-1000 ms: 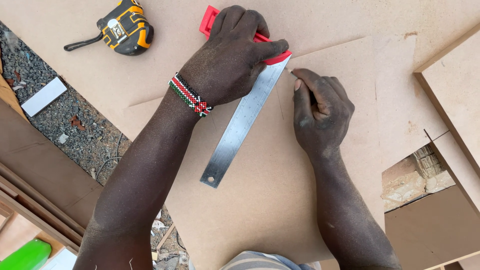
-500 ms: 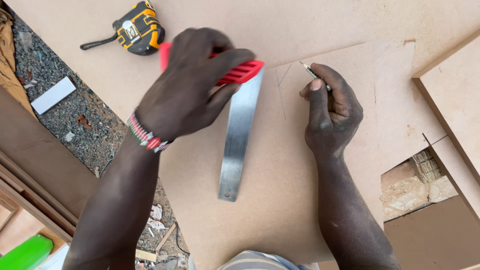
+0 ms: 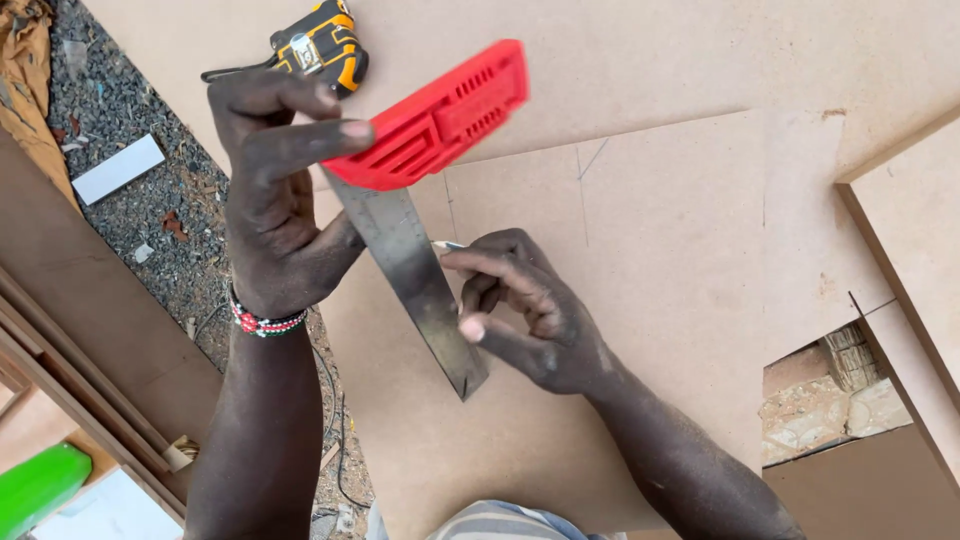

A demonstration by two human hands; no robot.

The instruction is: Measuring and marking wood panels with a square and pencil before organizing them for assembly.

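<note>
A: Square's lifted off the board since half a second ago. I see left hand gripping try square by its red stock, blade running toward the near edge.
B: Right hand?
A: Closed on a pencil, just beside the blade, over the fibreboard panel.

Even, soft daylight — no glare, only faint shadows. Focus sharp across the frame; slight wide-angle stretch at the edges.
</note>
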